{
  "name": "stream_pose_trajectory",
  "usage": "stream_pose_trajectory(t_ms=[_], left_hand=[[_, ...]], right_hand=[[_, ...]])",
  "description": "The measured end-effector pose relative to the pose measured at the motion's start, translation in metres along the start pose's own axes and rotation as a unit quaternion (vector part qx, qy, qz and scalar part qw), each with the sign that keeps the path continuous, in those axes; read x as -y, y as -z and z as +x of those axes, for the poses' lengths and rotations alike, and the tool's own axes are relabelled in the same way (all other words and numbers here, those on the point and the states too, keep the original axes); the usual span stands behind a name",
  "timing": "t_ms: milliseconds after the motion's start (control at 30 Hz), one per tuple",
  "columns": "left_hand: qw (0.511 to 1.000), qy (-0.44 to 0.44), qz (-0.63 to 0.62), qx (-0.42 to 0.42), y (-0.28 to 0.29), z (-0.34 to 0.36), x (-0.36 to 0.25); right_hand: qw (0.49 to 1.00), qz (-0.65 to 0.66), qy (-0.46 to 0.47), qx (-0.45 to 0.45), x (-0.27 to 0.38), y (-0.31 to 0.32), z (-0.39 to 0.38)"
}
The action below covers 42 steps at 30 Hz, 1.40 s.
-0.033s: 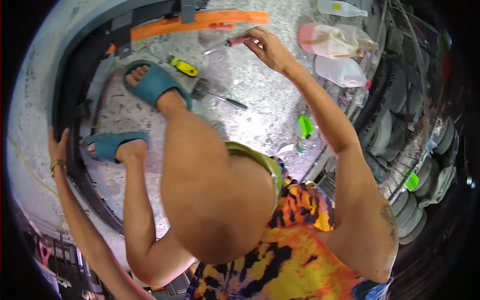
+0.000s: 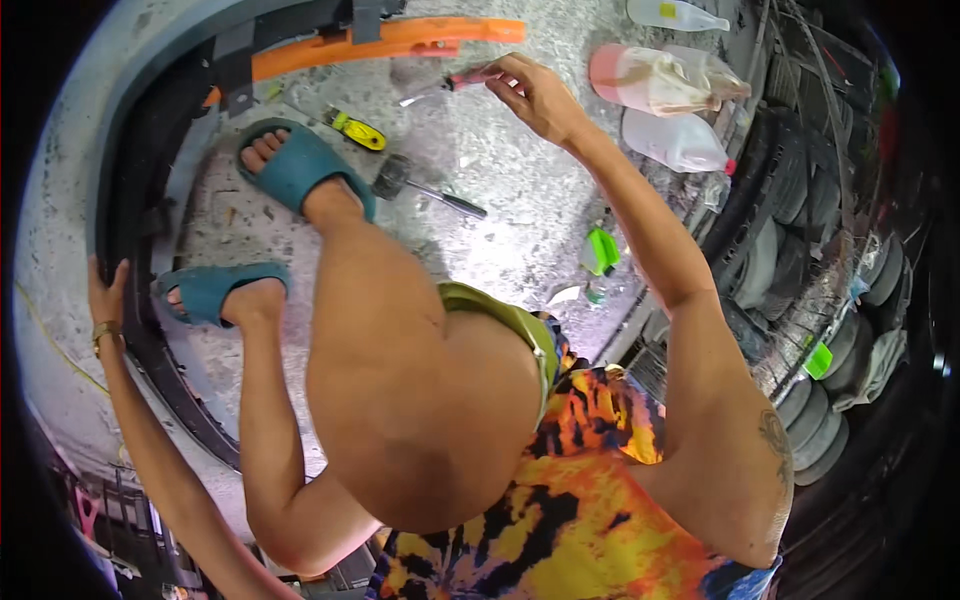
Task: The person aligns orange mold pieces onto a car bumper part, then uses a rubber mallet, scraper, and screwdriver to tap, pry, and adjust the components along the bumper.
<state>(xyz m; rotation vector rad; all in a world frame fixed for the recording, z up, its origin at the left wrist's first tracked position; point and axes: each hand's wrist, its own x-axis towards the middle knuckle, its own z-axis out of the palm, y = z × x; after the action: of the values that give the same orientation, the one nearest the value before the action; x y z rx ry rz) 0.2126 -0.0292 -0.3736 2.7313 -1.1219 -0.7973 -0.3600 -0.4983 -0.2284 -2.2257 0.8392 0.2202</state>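
Observation:
My right hand [image 2: 533, 98] is raised over the concrete floor, fingers pinched round a small hand tool [image 2: 463, 79] with a red and black handle. Its pale, shiny tip points left; its exact kind is hard to make out. Far to the left, my left hand [image 2: 107, 297] lies with fingers stretched out on the rim of a big curved panel [image 2: 62, 190], grey outside and black along its inner edge, like a car bumper. Below and left of the held tool lie a yellow utility knife [image 2: 358, 130] and a dark-headed mallet [image 2: 391, 176] with a metal shaft.
An orange strip [image 2: 400, 40] runs along the panel's far end. Plastic jugs [image 2: 672, 140] and a bottle [image 2: 678, 14] lie at the far right. Bright green pieces [image 2: 601, 251] are near my right forearm. Stacked dark discs and tyres [image 2: 770, 210] line the right side. My sandalled feet [image 2: 300, 170] stand inside the panel's curve.
The whole view has shifted slightly, so the floor and the things on it appear a little farther left. Both hands keep the same pose and hold.

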Motion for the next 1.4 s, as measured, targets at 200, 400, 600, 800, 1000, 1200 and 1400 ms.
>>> stream_pose_trajectory(t_ms=[200, 400, 600, 800, 1000, 1200, 1400], left_hand=[[0.997, -0.022, -0.051, 0.049, 0.031, -0.014, -0.087], [0.998, 0.039, -0.006, -0.040, 0.019, 0.008, -0.082], [0.993, 0.081, 0.086, -0.005, 0.034, 0.001, -0.096], [0.991, 0.069, 0.104, 0.038, 0.046, 0.005, -0.102], [0.991, 0.095, 0.088, 0.040, 0.041, 0.017, -0.118], [0.984, 0.152, 0.085, 0.030, 0.026, 0.003, -0.098], [0.981, 0.154, 0.104, 0.063, 0.032, 0.014, -0.119]], right_hand=[[0.998, -0.044, -0.015, 0.047, 0.014, -0.026, -0.017], [0.996, 0.013, -0.034, 0.086, 0.061, -0.097, 0.026], [0.996, 0.089, -0.029, 0.011, 0.087, -0.170, 0.101], [0.993, 0.083, 0.069, -0.055, 0.124, -0.181, 0.128], [0.983, 0.050, 0.076, -0.162, 0.104, -0.175, 0.112], [0.980, 0.007, 0.078, -0.183, 0.112, -0.181, 0.105], [0.987, 0.089, 0.050, -0.124, 0.118, -0.193, 0.126]])
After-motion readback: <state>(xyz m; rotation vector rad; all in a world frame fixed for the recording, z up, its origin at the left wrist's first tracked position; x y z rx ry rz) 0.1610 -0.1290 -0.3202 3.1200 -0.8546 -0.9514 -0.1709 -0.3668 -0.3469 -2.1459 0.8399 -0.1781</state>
